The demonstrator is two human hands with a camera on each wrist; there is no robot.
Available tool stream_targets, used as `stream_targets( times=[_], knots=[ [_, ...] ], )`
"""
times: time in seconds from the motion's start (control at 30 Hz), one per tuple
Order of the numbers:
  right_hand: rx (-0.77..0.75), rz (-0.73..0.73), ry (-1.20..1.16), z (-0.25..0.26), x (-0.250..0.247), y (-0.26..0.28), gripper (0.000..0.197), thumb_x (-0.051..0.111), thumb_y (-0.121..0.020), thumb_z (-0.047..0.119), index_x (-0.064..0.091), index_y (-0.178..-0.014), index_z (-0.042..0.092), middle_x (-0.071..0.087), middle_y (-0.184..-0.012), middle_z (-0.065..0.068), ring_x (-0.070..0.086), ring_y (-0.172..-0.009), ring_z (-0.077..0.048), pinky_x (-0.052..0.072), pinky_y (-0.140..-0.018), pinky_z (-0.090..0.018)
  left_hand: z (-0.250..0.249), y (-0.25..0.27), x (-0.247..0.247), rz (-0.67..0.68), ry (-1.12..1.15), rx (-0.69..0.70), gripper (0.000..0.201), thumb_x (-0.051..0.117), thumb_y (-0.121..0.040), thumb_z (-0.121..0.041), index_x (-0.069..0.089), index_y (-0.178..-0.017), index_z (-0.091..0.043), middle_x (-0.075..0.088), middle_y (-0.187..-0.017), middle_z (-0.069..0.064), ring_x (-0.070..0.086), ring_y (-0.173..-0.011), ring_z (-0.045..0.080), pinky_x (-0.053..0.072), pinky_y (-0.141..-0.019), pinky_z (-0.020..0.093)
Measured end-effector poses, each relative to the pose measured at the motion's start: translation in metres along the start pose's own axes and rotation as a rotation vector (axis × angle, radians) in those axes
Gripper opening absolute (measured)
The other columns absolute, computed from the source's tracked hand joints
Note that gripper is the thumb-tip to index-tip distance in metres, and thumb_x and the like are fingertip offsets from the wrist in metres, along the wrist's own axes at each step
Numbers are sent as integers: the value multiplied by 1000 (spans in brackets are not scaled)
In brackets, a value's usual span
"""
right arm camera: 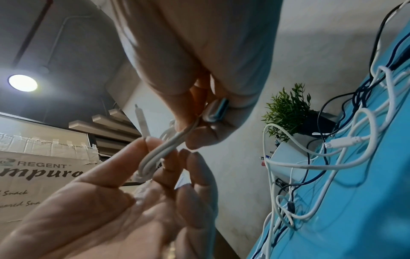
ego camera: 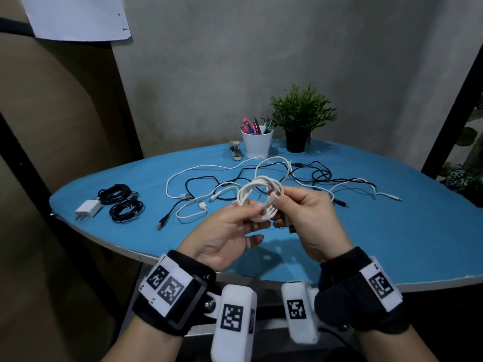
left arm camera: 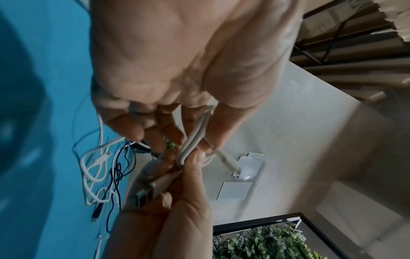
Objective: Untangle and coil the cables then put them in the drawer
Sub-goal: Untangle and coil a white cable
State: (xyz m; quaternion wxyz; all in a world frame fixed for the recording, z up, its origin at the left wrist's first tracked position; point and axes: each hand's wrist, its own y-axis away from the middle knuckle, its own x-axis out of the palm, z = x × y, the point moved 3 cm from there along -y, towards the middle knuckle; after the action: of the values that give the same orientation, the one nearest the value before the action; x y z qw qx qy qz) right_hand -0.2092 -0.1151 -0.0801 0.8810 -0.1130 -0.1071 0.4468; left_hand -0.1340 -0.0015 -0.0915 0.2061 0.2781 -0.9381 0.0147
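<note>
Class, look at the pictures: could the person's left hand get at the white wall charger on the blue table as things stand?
Probably not yet. The left hand is busy holding the coiled white cable. The white wall charger lies uncovered on that side of the blue table.

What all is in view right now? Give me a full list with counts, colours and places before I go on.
white cable coil: 1, white, held above the table between both hands
loose cables: several, white and black, tangled mid-table
coiled cables: 2, black, table's left side
charger plug: 1, white, beside the black coils
pen cup: 1, white, far edge, holding pens
potted plant: 1, green in black pot, right of the cup
stapler: 1, pale, left of the cup
table: 1, blue top
drawer: not in view
left hand: pinches the coil
right hand: pinches the coil
</note>
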Motion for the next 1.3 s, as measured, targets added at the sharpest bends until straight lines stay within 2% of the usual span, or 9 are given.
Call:
stream_targets(
  times=[0.13,0.33,0.5,0.57,0.7,0.83,0.97,1.17,1.3],
  knots=[
    [37,-14,-16,-3,0,-2,13,62,-87,4,71,-78,9,60,-59,-6,54,-49,-11,49,-47,-18,-7,1,-5,12,-45,15,8,64,-73,-8,56,-74,-10,65,-69,8,65,-66,14,53,-59,20],
    [98,41,18,0,-3,-1,4,68,-82,9,72,-82,8,62,-56,-1,54,-47,-15,46,-53,-29,-1,1,-12,-85,-120,41,18,63,-79,2,56,-68,-10,65,-62,5,63,-57,11,48,-51,16],
    [140,66,-58,3,-3,0,7,67,-81,7,70,-86,3,64,-59,-6,60,-50,-17,53,-51,-27,1,1,-12,-77,-133,26,25,65,-79,-4,64,-57,-16,65,-61,1,59,-53,7,44,-47,13],
    [153,45,-107,3,-4,1,11,68,-80,6,65,-90,2,65,-61,-9,61,-50,-18,55,-51,-27,-1,2,-9,-76,-129,30,12,68,-72,-11,61,-63,-14,63,-60,-1,57,-52,5,43,-47,13],
    [146,40,-192,3,-5,2,10,63,-84,4,54,-86,9,68,-64,-11,64,-52,-22,54,-59,-36,-4,-1,-12,-136,-138,82,17,67,-77,-7,54,-68,-12,62,-59,0,57,-51,6,42,-48,14],
    [94,86,-280,5,-2,5,10,64,-77,-1,62,-87,3,71,-73,-10,66,-60,-18,57,-62,-25,-5,-2,-12,-196,-93,140,13,65,-81,-5,56,-72,-9,63,-59,0,59,-52,5,44,-49,13],
    [26,49,-179,6,2,4,17,73,-68,-4,67,-83,3,70,-71,-5,64,-60,-12,53,-58,-20,0,-1,-5,-124,-96,191,5,68,-70,-13,64,-72,-10,66,-70,6,61,-61,11,50,-58,18],
    [51,3,-132,2,0,1,10,69,-75,-9,67,-76,1,70,-69,-13,65,-59,-19,53,-57,-25,-5,0,-1,-166,-437,336,37,59,-78,-48,54,-99,-18,67,-88,3,61,-65,14,49,-65,32],
    [84,48,-143,-1,0,3,7,68,-77,-7,65,-81,-1,69,-69,-12,64,-58,-16,51,-57,-22,-8,0,-2,-194,-633,466,16,55,-85,-40,57,-90,-25,60,-65,-4,55,-56,13,47,-58,29]
  ],
)
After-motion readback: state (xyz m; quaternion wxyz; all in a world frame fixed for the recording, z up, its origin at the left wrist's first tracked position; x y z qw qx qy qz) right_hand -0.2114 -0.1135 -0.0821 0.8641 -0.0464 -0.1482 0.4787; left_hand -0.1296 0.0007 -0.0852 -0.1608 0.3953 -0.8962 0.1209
